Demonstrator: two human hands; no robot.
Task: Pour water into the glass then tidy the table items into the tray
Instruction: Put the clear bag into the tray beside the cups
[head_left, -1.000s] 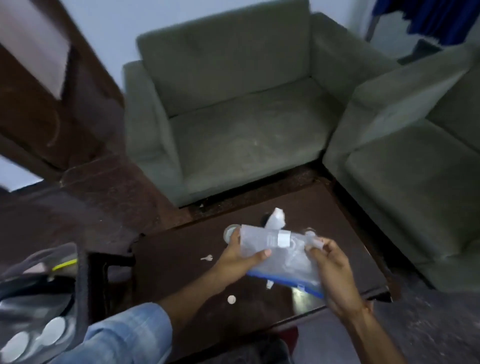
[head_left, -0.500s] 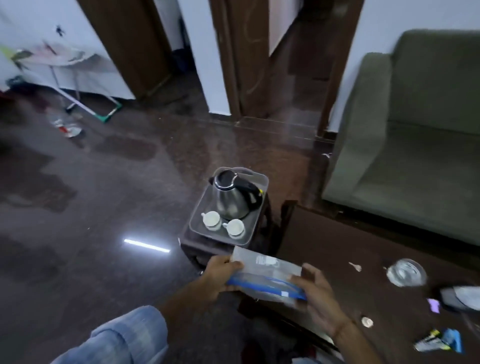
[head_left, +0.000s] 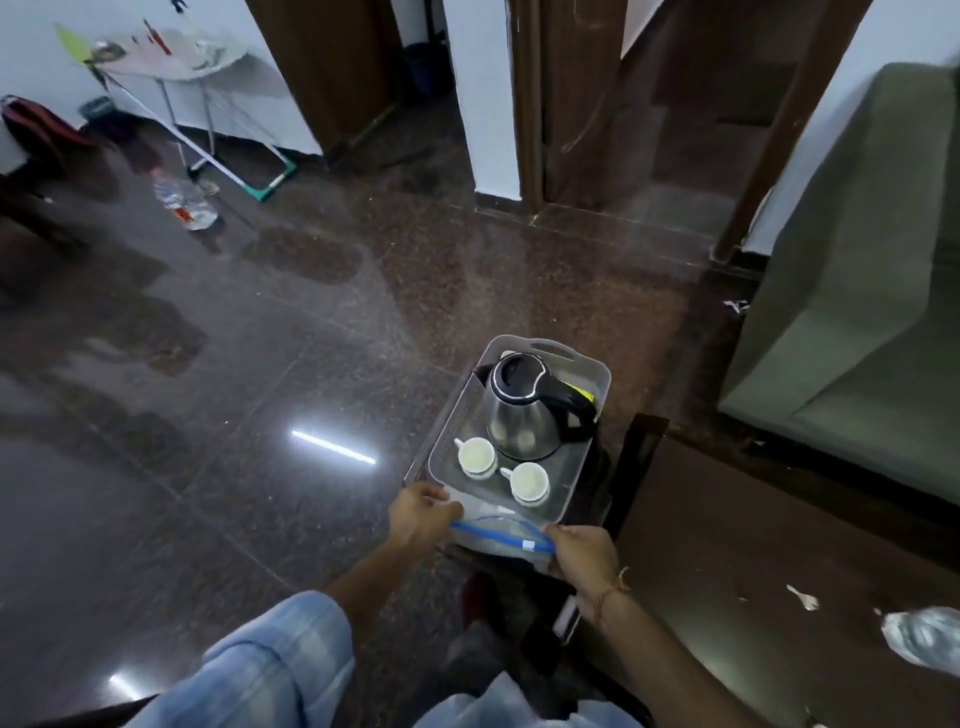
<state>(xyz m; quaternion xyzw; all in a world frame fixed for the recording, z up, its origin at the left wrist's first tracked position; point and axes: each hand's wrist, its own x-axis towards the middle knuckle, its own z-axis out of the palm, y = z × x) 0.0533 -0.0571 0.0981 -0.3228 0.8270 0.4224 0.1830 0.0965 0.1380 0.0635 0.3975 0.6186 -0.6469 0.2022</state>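
A: What bounds the tray (head_left: 597, 375)?

B: I see it on a small dark stand, just left of the brown table (head_left: 737, 525). Open floor (head_left: 208, 415) lies to its left and beyond its far rim. The kettle (head_left: 524, 410) fills the far half; two white cups (head_left: 477, 456) stand side by side before it, leaving the near edge bare.

A: And the hands?

B: My left hand (head_left: 418, 519) pinches the left end of the clear bag (head_left: 501, 535) at the tray's near-left corner; my right hand (head_left: 584, 553) grips its right end, fingers curled. The bag's far part lies over the tray's near rim, blue zip strip toward me.
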